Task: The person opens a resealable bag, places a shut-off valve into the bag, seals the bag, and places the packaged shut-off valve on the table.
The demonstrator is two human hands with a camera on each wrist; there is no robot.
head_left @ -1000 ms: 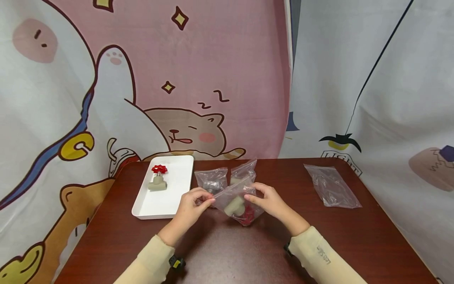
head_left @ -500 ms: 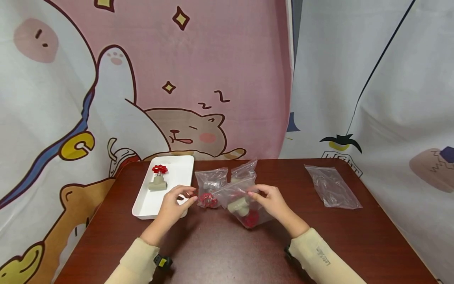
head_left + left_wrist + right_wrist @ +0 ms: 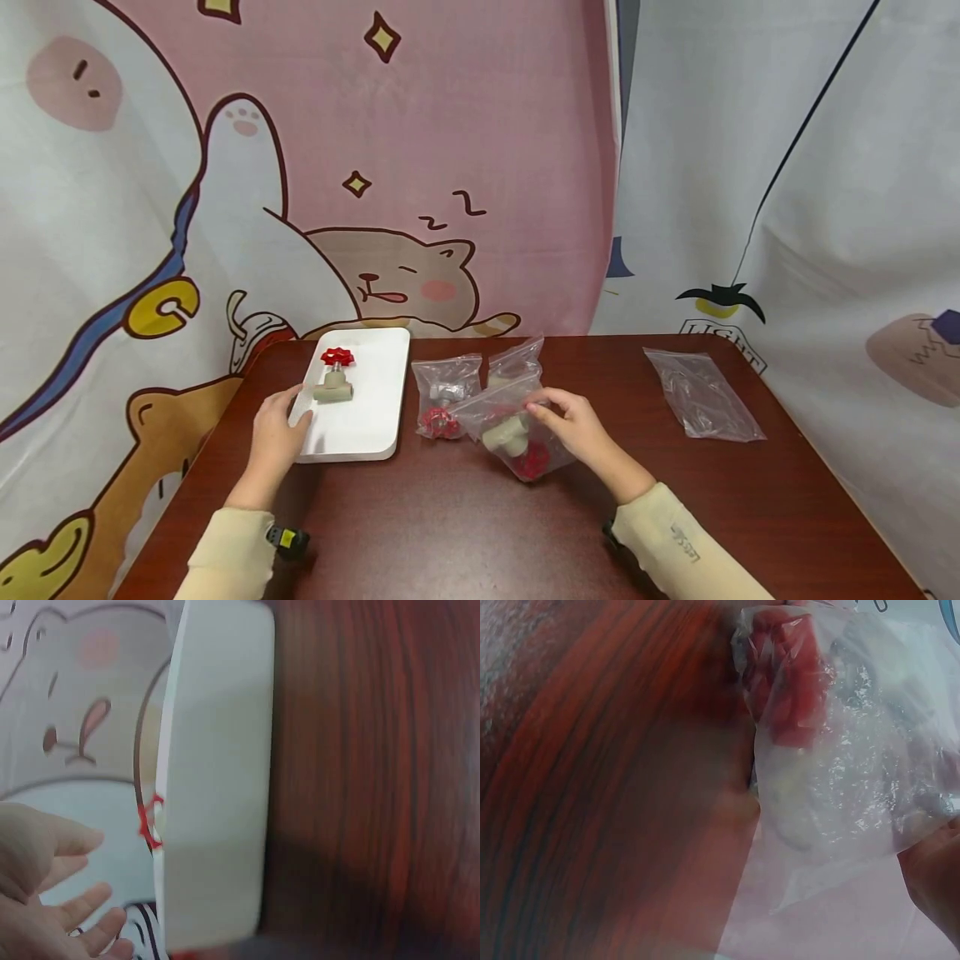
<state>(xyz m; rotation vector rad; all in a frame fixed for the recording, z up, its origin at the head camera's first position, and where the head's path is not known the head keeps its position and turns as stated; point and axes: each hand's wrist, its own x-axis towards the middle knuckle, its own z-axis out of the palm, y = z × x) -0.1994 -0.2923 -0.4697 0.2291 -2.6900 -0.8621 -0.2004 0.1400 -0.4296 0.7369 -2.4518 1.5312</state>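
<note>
In the head view, my right hand (image 3: pixel 576 427) pinches the upper edge of a clear zip bag (image 3: pixel 491 407). Inside that bag is a valve (image 3: pixel 512 437) with a beige pipe body and a red handwheel; the right wrist view shows the bag (image 3: pixel 840 765) close up. My left hand (image 3: pixel 276 435) is at the left edge of a white tray (image 3: pixel 360 437), fingers spread and relaxed, holding nothing. A second beige valve (image 3: pixel 334 383), its red handwheel toward the back, lies on the tray. In the left wrist view, the left hand (image 3: pixel 64 892) is beside the tray's wall (image 3: pixel 217 780).
A filled zip bag (image 3: pixel 446 392) showing a red handwheel lies right of the tray. Behind the held bag stands another bag (image 3: pixel 516 362), partly hidden. A flat clear bag (image 3: pixel 703 393) lies on the right of the brown table (image 3: pixel 465 542). A printed cloth (image 3: pixel 487 125) hangs behind.
My left hand has let go of the bag's edge and moved left across to the tray's left side. The right hand keeps its pinch on the bag, which has sunk slightly.
</note>
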